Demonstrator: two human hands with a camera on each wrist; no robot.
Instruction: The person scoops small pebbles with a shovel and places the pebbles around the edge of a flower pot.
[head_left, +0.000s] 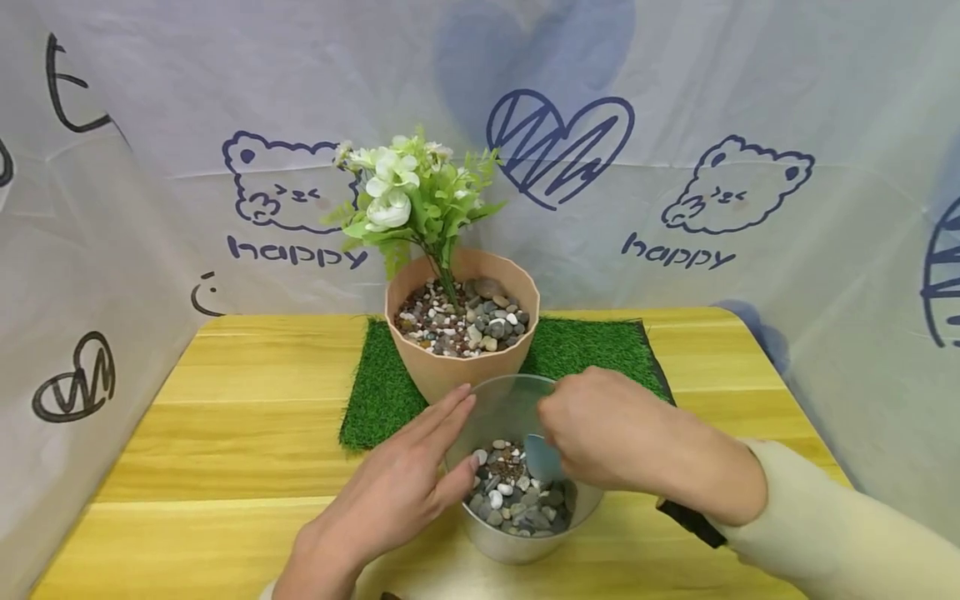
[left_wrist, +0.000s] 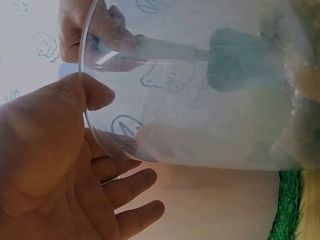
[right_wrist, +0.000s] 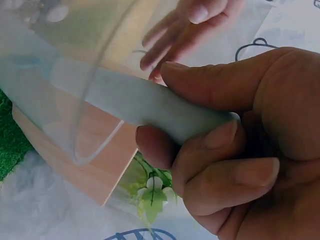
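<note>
A clear plastic bucket (head_left: 517, 546) with grey and white pebbles (head_left: 525, 504) in its bottom stands at the near side of the table. My left hand (head_left: 390, 483) holds its left rim, thumb over the edge and fingers along the outside; in the left wrist view the other fingers of that hand (left_wrist: 65, 165) spread loosely. My right hand (head_left: 607, 425) grips the pale blue-green handle (right_wrist: 135, 100) of a small shovel. The blade of the shovel (head_left: 543, 458) points down inside the bucket, with its tip at the pebbles.
Just behind the bucket stands a peach flowerpot (head_left: 465, 367) holding pebbles, mixed gravel and a plant with white flowers (head_left: 420, 200). Under the pot lies a green artificial-grass mat (head_left: 592, 342) on the wooden table (head_left: 225, 433). A printed cloth (head_left: 750, 75) hangs behind and at both sides.
</note>
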